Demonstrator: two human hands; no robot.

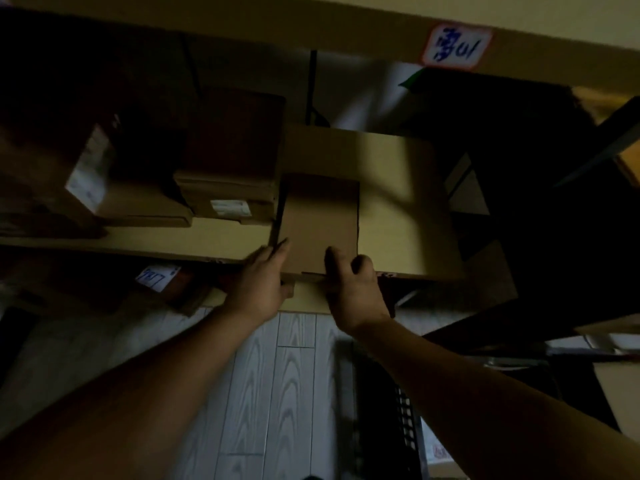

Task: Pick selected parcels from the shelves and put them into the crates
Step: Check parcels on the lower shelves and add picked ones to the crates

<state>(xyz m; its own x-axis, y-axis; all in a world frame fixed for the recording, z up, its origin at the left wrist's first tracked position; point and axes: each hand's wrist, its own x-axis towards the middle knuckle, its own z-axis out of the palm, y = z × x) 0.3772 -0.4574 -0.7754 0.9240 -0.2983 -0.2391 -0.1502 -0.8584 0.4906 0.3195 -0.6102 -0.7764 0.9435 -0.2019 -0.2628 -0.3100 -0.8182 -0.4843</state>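
Note:
A flat brown cardboard parcel (318, 220) lies on the shelf board (214, 237), its near edge jutting over the shelf front. My left hand (263, 282) holds its near left corner, fingers laid along the left side. My right hand (349, 289) grips the near edge, thumb on top and fingers curled beneath. A dark crate (384, 420) stands on the floor below my right forearm.
Several other cardboard parcels sit on the shelf at left, among them one with a white label (228, 199) and a tilted one (86, 174). A large flat box (398, 202) lies under the parcel. Handwritten tags (455, 46) mark the shelf edges. Dark shelving stands at right.

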